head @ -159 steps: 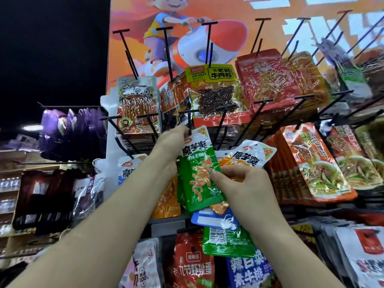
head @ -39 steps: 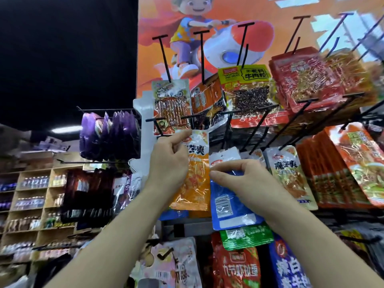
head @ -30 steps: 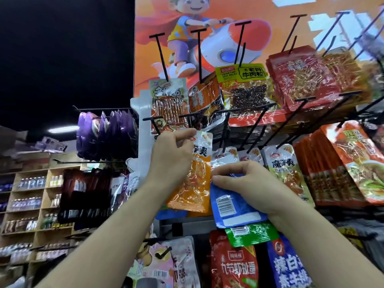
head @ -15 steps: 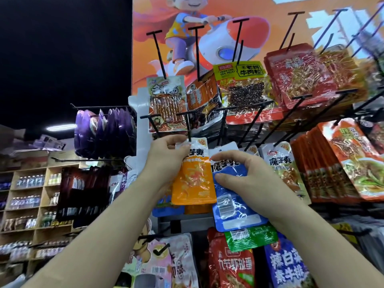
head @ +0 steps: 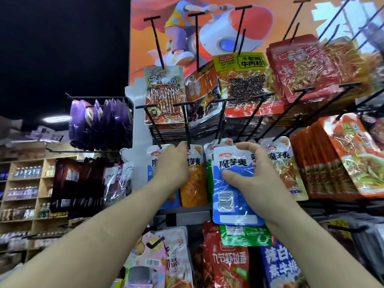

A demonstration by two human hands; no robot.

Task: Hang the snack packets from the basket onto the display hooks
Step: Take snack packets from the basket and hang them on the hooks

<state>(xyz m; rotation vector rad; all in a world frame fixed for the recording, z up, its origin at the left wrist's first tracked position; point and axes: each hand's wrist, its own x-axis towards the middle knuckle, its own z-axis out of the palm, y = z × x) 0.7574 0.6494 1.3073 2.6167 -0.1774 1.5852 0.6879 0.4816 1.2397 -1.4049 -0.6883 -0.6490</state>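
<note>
The right hand [head: 252, 179] holds a blue packet [head: 233, 190] upright before the rack, its grip clamped on the packet's edge; the left hand [head: 173, 165] pinches the top of an orange packet [head: 194, 183] at a black hook [head: 186, 125]; behind hang more packets.

The left hand [head: 172, 166] hides the orange packet's [head: 194, 183] top edge and part of the blue packets [head: 152, 163] behind
</note>
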